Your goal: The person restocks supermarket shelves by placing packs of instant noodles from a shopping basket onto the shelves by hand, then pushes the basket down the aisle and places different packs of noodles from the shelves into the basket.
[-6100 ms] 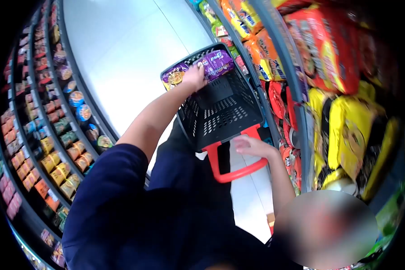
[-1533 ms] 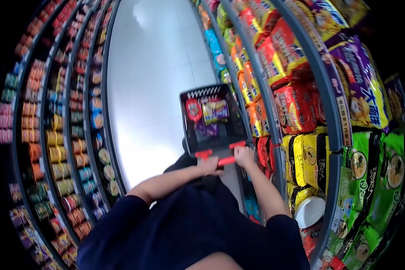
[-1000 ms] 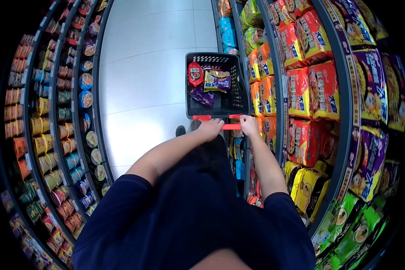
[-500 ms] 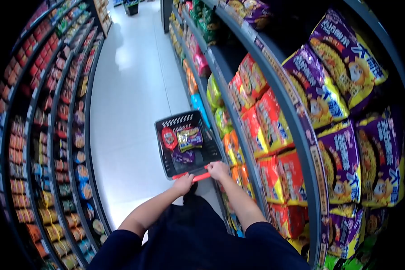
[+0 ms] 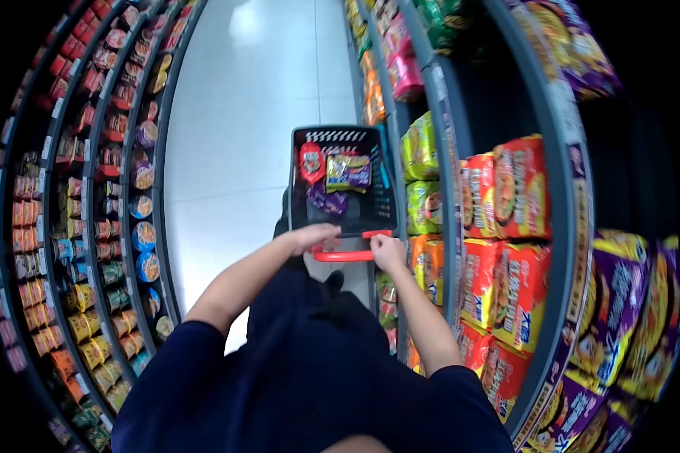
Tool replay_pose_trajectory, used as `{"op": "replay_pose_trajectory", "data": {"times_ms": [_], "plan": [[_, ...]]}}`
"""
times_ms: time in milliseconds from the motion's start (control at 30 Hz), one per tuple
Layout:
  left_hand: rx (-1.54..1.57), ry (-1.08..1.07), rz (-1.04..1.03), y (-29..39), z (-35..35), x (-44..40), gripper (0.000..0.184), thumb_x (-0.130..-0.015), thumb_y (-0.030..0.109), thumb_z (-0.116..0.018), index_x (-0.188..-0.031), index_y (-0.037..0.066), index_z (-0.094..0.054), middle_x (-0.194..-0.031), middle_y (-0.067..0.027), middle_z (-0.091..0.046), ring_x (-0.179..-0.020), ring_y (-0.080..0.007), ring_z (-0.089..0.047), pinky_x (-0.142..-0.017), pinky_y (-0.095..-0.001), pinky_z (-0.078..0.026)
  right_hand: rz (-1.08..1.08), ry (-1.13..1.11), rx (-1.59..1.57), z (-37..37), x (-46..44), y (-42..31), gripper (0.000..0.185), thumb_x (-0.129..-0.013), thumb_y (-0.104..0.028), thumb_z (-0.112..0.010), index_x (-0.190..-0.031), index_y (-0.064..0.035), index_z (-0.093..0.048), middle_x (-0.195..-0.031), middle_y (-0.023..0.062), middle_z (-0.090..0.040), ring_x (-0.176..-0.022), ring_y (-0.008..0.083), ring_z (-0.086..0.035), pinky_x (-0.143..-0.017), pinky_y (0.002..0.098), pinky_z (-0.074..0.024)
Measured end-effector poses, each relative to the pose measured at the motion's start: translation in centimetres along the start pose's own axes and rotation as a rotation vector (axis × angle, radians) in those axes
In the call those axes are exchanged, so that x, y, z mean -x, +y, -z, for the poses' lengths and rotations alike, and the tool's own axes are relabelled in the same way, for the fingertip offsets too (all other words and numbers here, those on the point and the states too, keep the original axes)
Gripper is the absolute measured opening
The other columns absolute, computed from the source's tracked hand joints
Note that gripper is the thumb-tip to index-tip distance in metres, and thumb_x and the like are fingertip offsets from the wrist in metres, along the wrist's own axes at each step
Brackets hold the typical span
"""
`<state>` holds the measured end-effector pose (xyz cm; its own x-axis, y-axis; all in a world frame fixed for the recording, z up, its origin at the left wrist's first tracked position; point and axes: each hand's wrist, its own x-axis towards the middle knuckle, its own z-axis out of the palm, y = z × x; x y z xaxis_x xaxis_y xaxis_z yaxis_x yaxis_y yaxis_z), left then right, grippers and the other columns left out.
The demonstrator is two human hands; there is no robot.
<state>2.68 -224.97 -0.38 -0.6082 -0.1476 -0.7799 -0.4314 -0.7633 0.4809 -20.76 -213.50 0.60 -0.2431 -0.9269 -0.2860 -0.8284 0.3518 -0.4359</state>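
Note:
A dark basket (image 5: 302,204) with perforated walls stands in front of me. Inside it lie a red package (image 5: 312,163), a yellow and purple package (image 5: 348,173) and a purple package (image 5: 326,200). Its red handle (image 5: 344,256) points toward my body. My right hand (image 5: 387,251) is closed round the right side of the handle. At the handle's left corner is my left hand (image 5: 315,237), its fingers reaching over the bar near the basket rim; whether they grip it is hard to tell.
On the right, close to the basket, shelves hold red noodle packs (image 5: 520,283), green packs (image 5: 421,151) and purple packs (image 5: 616,302). Shelves of cups and small packs (image 5: 145,235) line the left side. A pale tiled floor (image 5: 242,113) runs ahead between them.
Since the earlier frames, the basket and I have moved forward along the aisle. The package once under my left hand now lies inside the basket. My left hand's grip on the handle looks looser.

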Motion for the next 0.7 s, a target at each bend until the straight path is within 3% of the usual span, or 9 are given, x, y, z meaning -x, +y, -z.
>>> {"op": "replay_pose_trajectory", "data": {"times_ms": [100, 233, 267, 300, 433, 500, 533, 600, 700], "plan": [[-0.214, 0.203, -0.036, -0.5, 7.2, -8.9, 0.038, -0.094, 0.036, -0.053, -0.115, 0.006, -0.06, -0.101, -0.0075, -0.065, -0.095, -0.0157, -0.061, -0.071, -0.0289, -0.05, 0.003, 0.06, -0.052, 0.2, -0.8, -0.9, 0.03, -0.087, -0.031, -0.055, -0.07, -0.0069, -0.061, -0.069, 0.0201, -0.062, -0.068, 0.0414, -0.061, -0.06, 0.0513, -0.0473], [-0.292, 0.085, -0.12, 3.4, 15.5, -17.9, 0.027, -0.095, 0.03, -0.05, -0.1, 0.005, -0.062, -0.08, -0.0044, -0.065, -0.076, -0.015, -0.064, -0.065, -0.029, -0.049, 0.046, 0.117, -0.118, 0.5, -1.8, -1.9, 0.017, -0.077, -0.01, -0.06, -0.063, -0.0042, -0.055, -0.064, 0.0156, -0.059, -0.063, 0.0364, -0.061, -0.056, 0.0444, -0.0473], [-0.316, 0.144, -0.098, 6.7, 16.1, -17.9, 0.028, -0.09, 0.027, -0.053, -0.085, 0.003, -0.066, -0.07, -0.0052, -0.064, -0.061, -0.0159, -0.061, -0.058, -0.0309, -0.051, 0.058, 0.101, -0.133, 0.6, -2.1, -1.9, 0.017, -0.076, -0.008, -0.06, -0.061, -0.0037, -0.053, -0.062, 0.0158, -0.058, -0.062, 0.0363, -0.061, -0.057, 0.0446, -0.0482], [-0.306, 0.248, -0.136, 7.9, 17.4, -20.1, 0.03, -0.09, 0.028, -0.051, -0.084, 0.003, -0.068, -0.072, -0.0072, -0.067, -0.065, -0.0152, -0.065, -0.058, -0.0306, -0.052, 0.076, 0.088, -0.147, 0.5, -2.6, -1.6, 0.017, -0.075, -0.006, -0.06, -0.06, -0.0032, -0.052, -0.061, 0.0161, -0.057, -0.06, 0.0362, -0.06, -0.059, 0.0447, -0.0491], [-0.89, 0.378, -0.243, 9.9, 25.8, -34.0, 0.034, -0.088, 0.034, -0.054, -0.098, 0.004, -0.067, -0.099, -0.0219, -0.068, -0.093, -0.035, -0.066, -0.083, -0.0448, -0.052, 0.115, 0.096, -0.204, 0.7, -4.9, -1.9, 0.015, -0.071, -0.002, -0.058, -0.058, -0.0031, -0.05, -0.058, 0.0167, -0.055, -0.058, 0.0354, -0.06, -0.066, 0.0431, -0.0528], [-1.082, 0.405, -0.081, 12.7, 26.6, -38.9, 0.031, -0.085, 0.029, -0.058, -0.102, 0.004, -0.065, -0.102, -0.0215, -0.067, -0.098, -0.0345, -0.065, -0.089, -0.0443, -0.05, 0.059, 0.004, -0.19, 0.9, -4.6, -1.9, 0.011, -0.067, -0.003, -0.056, -0.058, -0.0045, -0.051, -0.057, 0.0129, -0.055, -0.056, 0.0313, -0.059, -0.073, 0.0407, -0.0549], [-1.223, 0.425, -0.112, 15.2, 25.6, -39.0, 0.034, -0.082, 0.027, -0.062, -0.109, 0.006, -0.063, -0.116, -0.0202, -0.06, -0.112, -0.036, -0.057, -0.094, -0.0432, -0.048, 0.057, -0.031, -0.195, 1.2, -4.9, -1.6, 0.01, -0.067, -0.004, -0.056, -0.058, -0.0048, -0.051, -0.057, 0.012, -0.055, -0.055, 0.0302, -0.059, -0.074, 0.0403, -0.0552], [-1.515, 0.445, -0.458, 14.3, 26.7, -44.5, 0.062, -0.074, 0.034, -0.074, -0.123, 0.004, -0.054, -0.13, -0.0233, -0.048, -0.12, -0.0398, -0.047, -0.1, -0.0433, -0.043, 0.054, -0.077, -0.212, 1.3, -6.5, -0.9, 0.01, -0.065, -0.005, -0.055, -0.057, -0.0057, -0.051, -0.057, 0.0101, -0.055, -0.053, 0.0277, -0.058, -0.075, 0.0395, -0.0556], [-1.493, 0.392, -0.332, 12.2, 26.9, -49.5, 0.105, -0.066, 0.05, -0.08, -0.147, 0.007, -0.029, -0.141, -0.0198, -0.041, -0.129, -0.0366, -0.042, -0.105, -0.0512, -0.033, 0.021, -0.11, -0.256, 1.5, -7.7, -0.8, 0.01, -0.064, -0.007, -0.055, -0.055, -0.0067, -0.05, -0.055, 0.0078, -0.053, -0.05, 0.0243, -0.056, -0.075, 0.0386, -0.0561]]}}
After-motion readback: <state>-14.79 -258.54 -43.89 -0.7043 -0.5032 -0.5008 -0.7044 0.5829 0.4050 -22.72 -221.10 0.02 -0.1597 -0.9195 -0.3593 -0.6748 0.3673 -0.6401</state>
